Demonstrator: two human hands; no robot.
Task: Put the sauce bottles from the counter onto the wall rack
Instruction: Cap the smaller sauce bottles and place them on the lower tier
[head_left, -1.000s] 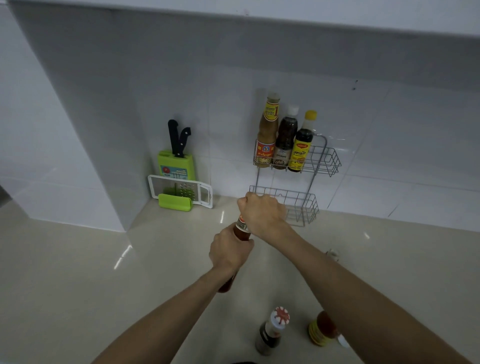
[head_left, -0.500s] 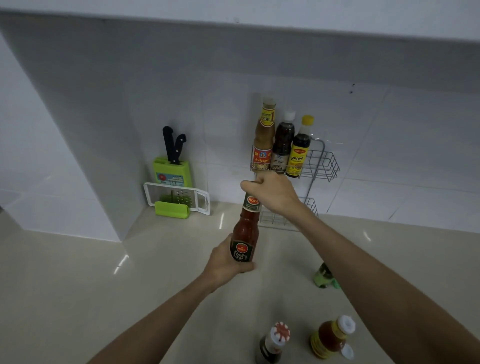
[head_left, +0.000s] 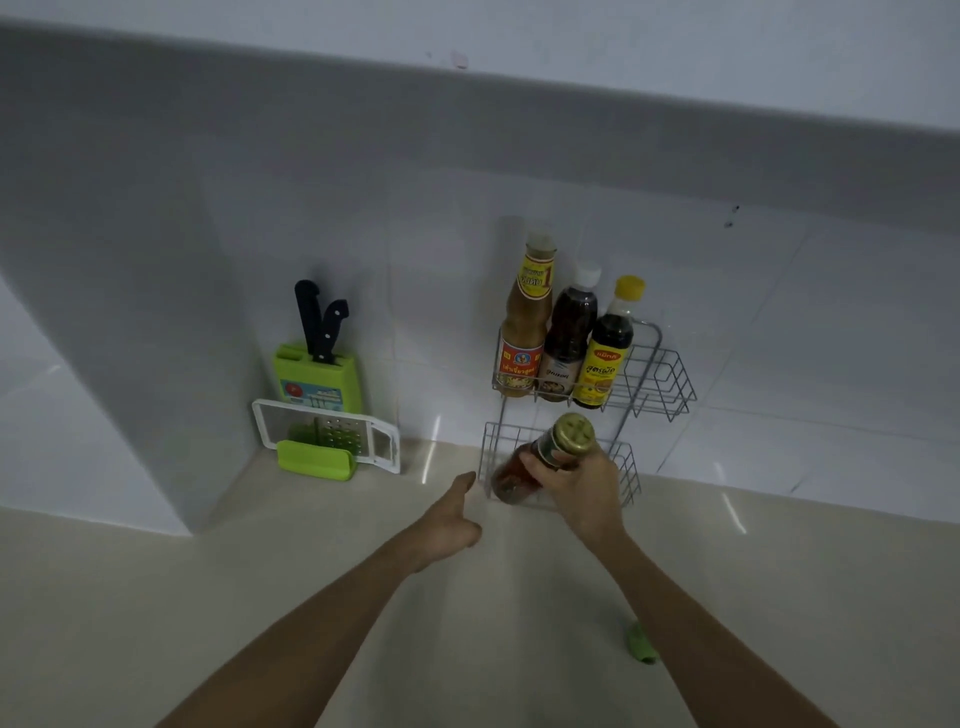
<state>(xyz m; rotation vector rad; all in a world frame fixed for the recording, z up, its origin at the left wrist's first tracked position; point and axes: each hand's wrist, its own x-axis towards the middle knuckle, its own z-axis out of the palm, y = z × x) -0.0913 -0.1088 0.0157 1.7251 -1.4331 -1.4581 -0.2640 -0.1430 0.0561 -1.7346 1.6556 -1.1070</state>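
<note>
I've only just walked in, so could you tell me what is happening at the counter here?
A person is stocking a wire wall rack with sauce bottles. The right hand grips a red sauce bottle near its cap, tilted, its base going into the lower basket. The left hand is open and empty beside it. Three bottles stand upright in the upper basket.

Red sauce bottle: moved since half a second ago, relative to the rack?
Yes. The red sauce bottle went from upright in front of the wall rack to tilted, base inside its lower basket, held by the right hand.
</note>
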